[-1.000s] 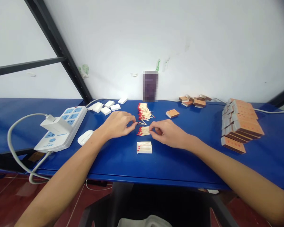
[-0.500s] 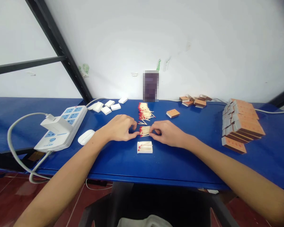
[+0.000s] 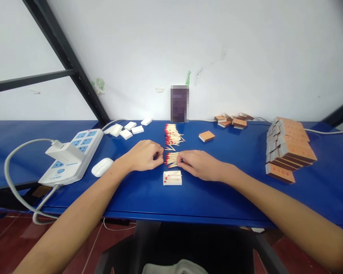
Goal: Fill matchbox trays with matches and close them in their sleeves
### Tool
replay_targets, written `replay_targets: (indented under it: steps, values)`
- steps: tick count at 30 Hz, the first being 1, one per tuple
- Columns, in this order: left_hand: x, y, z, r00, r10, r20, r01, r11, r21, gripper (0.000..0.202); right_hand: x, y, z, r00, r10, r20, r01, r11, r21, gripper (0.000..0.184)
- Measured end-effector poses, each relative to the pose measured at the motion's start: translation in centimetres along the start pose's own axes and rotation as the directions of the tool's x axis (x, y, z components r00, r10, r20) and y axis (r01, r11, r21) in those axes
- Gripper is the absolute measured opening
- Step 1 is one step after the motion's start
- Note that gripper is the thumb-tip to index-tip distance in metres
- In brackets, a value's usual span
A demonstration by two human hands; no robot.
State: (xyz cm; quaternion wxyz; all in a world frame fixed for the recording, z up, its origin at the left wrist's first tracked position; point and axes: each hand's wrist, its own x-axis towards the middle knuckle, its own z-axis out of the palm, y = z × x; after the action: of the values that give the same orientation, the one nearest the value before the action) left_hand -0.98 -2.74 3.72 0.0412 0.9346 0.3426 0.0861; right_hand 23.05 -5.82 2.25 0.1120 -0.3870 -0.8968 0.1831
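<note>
A small row of red-headed matches (image 3: pixel 172 160) lies on the blue table between my hands. My left hand (image 3: pixel 145 155) is at the red-head end, fingers curled and thumb closed toward them; anything in that pinch is too small to make out. At the bare stick ends, my right hand (image 3: pixel 198 163) has thumb and fingertips closed on some of the matches. Just below them sits an open white matchbox tray (image 3: pixel 173 182) with a few matches in it. Behind the row is a larger pile of matches (image 3: pixel 172 135), some splayed to the right.
White trays (image 3: pixel 126 134) lie at the back left, near a mouse-shaped white case (image 3: pixel 102 167) and a power strip (image 3: pixel 71 163) with a cable. One orange matchbox sleeve (image 3: pixel 207 136) lies right of the pile. Stacked matchboxes (image 3: pixel 295 146) stand far right, loose sleeves (image 3: pixel 234 121) behind.
My left thumb has drawn in from the match heads toward the curled fingers. My right fingertips have closed in on the stick ends. The whole view has shifted slightly.
</note>
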Motion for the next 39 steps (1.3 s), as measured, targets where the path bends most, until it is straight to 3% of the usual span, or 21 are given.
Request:
replay_targets:
  steps: [5, 9, 16, 24, 28, 34, 39]
  values:
    - [0.0, -0.4, 0.2, 0.999, -0.001, -0.050, 0.004, 0.999, 0.050, 0.020, -0.8, -2.0, -0.6, 0.999, 0.011, -0.042, -0.007, 0.995, 0.101, 0.013]
    - [0.0, -0.5, 0.4, 0.998, 0.010, -0.059, -0.006, 0.998, 0.069, 0.020, -1.1, -3.3, -0.5, 0.999, -0.044, -0.024, 0.045, 0.998, 0.036, 0.009]
    - [0.0, -0.2, 0.2, 0.999, 0.009, -0.039, -0.006, 0.996, 0.083, 0.021, -0.5, -1.6, 0.0, 0.991, -0.068, -0.114, 0.061, 0.996, -0.060, 0.010]
    - [-0.1, 0.1, -0.2, 0.999, 0.011, -0.049, -0.008, 0.998, 0.059, 0.021, 0.3, 0.9, 0.5, 0.994, -0.102, -0.049, 0.098, 0.992, -0.077, 0.015]
    - [-0.1, 0.1, -0.1, 0.999, 0.018, -0.051, -0.015, 0.998, 0.057, 0.023, 0.2, 0.5, 0.4, 0.996, -0.083, -0.022, 0.081, 0.994, -0.075, 0.014]
    - [0.0, 0.1, 0.2, 0.998, 0.026, -0.049, -0.023, 0.998, 0.061, 0.022, -0.2, -0.3, 0.1, 0.999, -0.040, 0.005, 0.040, 0.977, -0.209, 0.019]
    - [0.0, -0.1, 0.3, 0.998, 0.015, -0.053, -0.011, 0.997, 0.077, 0.022, -0.7, -1.7, -0.4, 0.996, -0.074, -0.049, 0.069, 0.993, -0.097, 0.018]
